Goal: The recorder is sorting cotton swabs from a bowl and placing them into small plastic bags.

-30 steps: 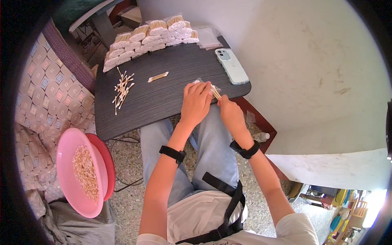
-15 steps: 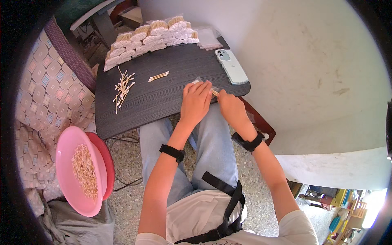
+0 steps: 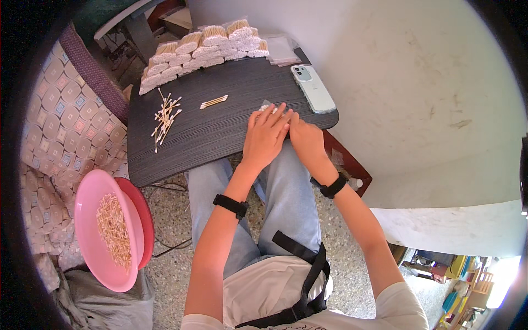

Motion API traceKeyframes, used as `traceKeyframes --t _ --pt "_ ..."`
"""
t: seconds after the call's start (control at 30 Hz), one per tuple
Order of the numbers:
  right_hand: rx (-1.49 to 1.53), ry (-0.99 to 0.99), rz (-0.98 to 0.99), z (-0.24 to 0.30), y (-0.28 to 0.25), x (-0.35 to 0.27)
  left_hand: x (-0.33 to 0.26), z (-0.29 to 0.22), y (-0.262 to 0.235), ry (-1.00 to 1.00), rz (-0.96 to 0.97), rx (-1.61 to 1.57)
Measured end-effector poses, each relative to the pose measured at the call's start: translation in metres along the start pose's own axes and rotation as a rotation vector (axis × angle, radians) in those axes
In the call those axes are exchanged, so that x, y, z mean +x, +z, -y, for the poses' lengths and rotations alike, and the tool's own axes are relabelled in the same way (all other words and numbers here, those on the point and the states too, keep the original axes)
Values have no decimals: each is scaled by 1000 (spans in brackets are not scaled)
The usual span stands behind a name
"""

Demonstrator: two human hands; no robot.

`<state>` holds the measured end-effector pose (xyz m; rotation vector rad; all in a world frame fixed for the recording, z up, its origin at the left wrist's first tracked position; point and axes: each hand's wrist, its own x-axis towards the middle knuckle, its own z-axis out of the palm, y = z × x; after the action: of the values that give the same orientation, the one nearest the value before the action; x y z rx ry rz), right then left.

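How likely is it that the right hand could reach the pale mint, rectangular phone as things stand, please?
Quite likely, yes: the right hand is near the phone, with only black wood-grained tabletop showing between them.

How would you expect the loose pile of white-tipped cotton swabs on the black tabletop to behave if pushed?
The loose pile of white-tipped cotton swabs would probably spread, since nothing visible binds it. Slender and straight, each swab likely feels light and stiff.

the person wears a white shirt (image 3: 261, 289), light-blue jeans (image 3: 294, 203) and black wrist straps (image 3: 230, 205).
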<state>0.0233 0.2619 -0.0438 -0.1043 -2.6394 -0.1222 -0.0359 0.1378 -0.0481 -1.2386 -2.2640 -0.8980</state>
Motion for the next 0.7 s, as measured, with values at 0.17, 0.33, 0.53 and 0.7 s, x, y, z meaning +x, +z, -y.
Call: traceKeyframes --t 0.17,0.33,0.53,0.7 --pt "67 106 81 2 -2 4 0 1 -1 -37 61 -29" --pt "197 62 -43 1 -20 -5 -5 2 -1 -39 65 45" --pt "824 262 -82 -12 -17 -12 -3 0 1 -35 49 -5" --pt "874 256 -109 -11 -12 -1 -3 2 -1 -34 56 -46"
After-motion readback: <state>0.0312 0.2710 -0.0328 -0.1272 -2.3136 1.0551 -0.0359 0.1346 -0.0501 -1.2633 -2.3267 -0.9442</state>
